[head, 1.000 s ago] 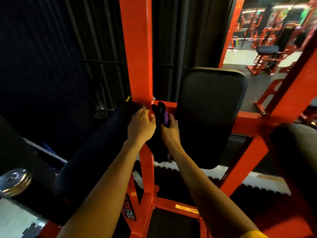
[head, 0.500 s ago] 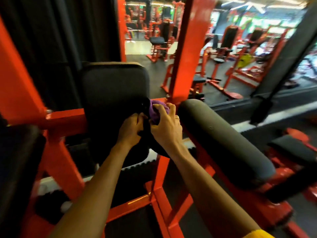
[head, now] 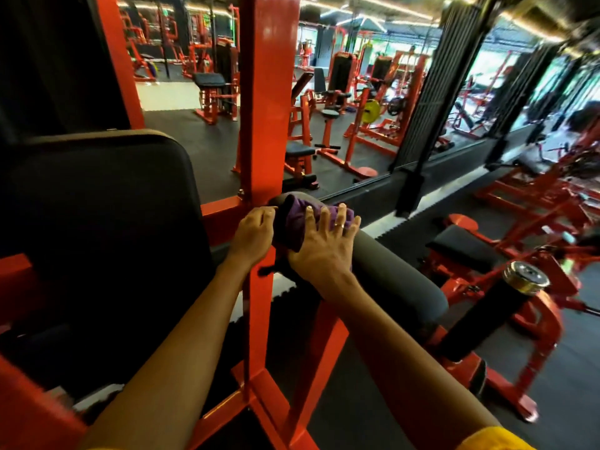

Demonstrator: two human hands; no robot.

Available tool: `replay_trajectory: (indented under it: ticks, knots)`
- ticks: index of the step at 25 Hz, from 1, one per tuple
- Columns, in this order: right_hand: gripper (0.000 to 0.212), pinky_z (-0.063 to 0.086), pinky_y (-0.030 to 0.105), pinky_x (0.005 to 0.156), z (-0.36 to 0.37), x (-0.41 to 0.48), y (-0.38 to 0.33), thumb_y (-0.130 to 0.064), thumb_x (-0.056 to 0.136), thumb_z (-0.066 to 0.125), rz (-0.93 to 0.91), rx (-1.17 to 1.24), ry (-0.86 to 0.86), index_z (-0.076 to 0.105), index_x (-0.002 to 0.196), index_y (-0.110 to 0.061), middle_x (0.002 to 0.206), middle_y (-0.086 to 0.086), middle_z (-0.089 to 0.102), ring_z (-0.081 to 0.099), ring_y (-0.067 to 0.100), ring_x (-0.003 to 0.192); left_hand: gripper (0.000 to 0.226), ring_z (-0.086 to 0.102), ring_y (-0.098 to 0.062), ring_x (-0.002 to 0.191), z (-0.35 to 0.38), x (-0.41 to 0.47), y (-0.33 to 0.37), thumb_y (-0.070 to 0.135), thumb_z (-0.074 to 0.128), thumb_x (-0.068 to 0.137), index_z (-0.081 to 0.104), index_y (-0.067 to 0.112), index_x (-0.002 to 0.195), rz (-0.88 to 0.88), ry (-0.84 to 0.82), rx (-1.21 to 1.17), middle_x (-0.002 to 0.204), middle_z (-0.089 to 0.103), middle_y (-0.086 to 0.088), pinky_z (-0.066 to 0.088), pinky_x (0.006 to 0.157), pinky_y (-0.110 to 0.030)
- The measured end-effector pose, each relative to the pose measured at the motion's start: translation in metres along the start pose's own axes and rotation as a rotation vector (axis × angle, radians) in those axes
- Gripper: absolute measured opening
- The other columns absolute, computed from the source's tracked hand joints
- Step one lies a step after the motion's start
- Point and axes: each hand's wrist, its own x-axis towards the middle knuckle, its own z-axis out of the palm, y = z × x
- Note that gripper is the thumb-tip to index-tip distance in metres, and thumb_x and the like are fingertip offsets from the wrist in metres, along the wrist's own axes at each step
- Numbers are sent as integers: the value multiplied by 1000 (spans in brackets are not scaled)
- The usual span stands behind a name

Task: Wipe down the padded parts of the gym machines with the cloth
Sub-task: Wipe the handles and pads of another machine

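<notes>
Right hand (head: 321,248) flat, fingers spread, pressing purple cloth (head: 297,219) onto the far-left end of the long roll pad (head: 383,274), just beside the red upright (head: 269,125). Left hand (head: 253,235) curled at that same end; cannot tell if it pinches the cloth's edge. Pad's long axis runs from the upright toward near right, so its bare length lies near-right of the right hand, the closer one for a sweep. Count: one cloth, two hands, three pads close by: roll pad, big flat pad (head: 97,222) left, small pad (head: 461,248) right.
</notes>
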Motion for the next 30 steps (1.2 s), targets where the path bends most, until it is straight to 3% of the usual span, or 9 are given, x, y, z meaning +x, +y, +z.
replay_trajectory:
  ticks: [4, 10, 13, 18, 22, 24, 27, 29, 30]
  knots:
    - [113, -4, 61, 124, 14, -2, 3, -72, 89, 56, -71, -16, -10, -8, 163, -16, 169, 23, -6, -7, 52, 153, 37, 53, -22, 131, 15, 32, 0, 26, 36, 110, 67, 15, 127, -24, 50, -26, 140, 60, -6, 35, 102, -24]
    - [94, 5, 60, 126, 20, 40, -35, -38, 99, 61, -75, -99, 42, 0, 162, -5, 167, 28, 6, 8, 54, 152, 39, 53, -30, 128, 11, 47, -10, 26, 33, 111, 65, 8, 125, -101, 60, -24, 139, 60, -16, 34, 88, -25]
    - [86, 2, 57, 127, 19, 58, -60, -35, 100, 59, 23, -4, 33, 6, 163, -9, 168, 24, 7, 6, 49, 154, 41, 49, -37, 134, 4, 53, -16, 23, 28, 112, 59, 5, 131, -155, -41, -2, 145, 54, -22, 34, 99, -34]
    - [83, -2, 46, 129, 16, 10, -18, -42, 100, 52, 28, -6, 46, 5, 164, -20, 172, 10, 0, -4, 32, 158, 53, 43, -35, 141, -2, 60, -6, 37, 23, 112, 57, 10, 142, -152, -118, -31, 151, 49, -19, 30, 117, -39]
    - [77, 2, 50, 129, 17, 5, -14, -48, 102, 46, 58, -53, 62, 9, 165, -23, 172, 9, 6, 1, 38, 157, 54, 42, -31, 143, -1, 65, -11, 40, 18, 111, 55, 17, 144, -150, -166, -56, 154, 49, -11, 28, 118, -40]
    - [74, 2, 51, 128, 13, 35, -22, -53, 102, 41, 37, -15, 33, 14, 164, -24, 171, 8, 10, 5, 40, 157, 52, 47, -35, 138, 2, 65, -15, 36, 17, 112, 56, 15, 139, -138, -165, -55, 149, 52, -15, 33, 113, -42]
    - [73, 5, 47, 128, 1, 88, -27, -63, 100, 37, 27, 96, -70, 24, 162, -26, 169, 5, 20, 12, 35, 156, 59, 56, -41, 123, 2, 67, -18, 47, 18, 108, 62, 11, 122, -192, -155, -91, 133, 61, -24, 41, 108, -52]
    - [68, 23, 45, 124, -9, 111, -13, -67, 97, 39, 67, 192, -133, 39, 154, -29, 160, 2, 39, 34, 30, 148, 60, 61, -44, 114, 0, 66, -17, 54, 18, 103, 64, 16, 101, -187, -156, -103, 120, 65, -27, 46, 101, -54]
    - [65, 33, 46, 118, -15, 115, 0, -69, 95, 40, 113, 276, -166, 46, 148, -32, 153, 1, 47, 46, 27, 139, 60, 61, -43, 113, 0, 64, -16, 54, 18, 103, 64, 16, 99, -178, -149, -113, 119, 66, -26, 45, 101, -54]
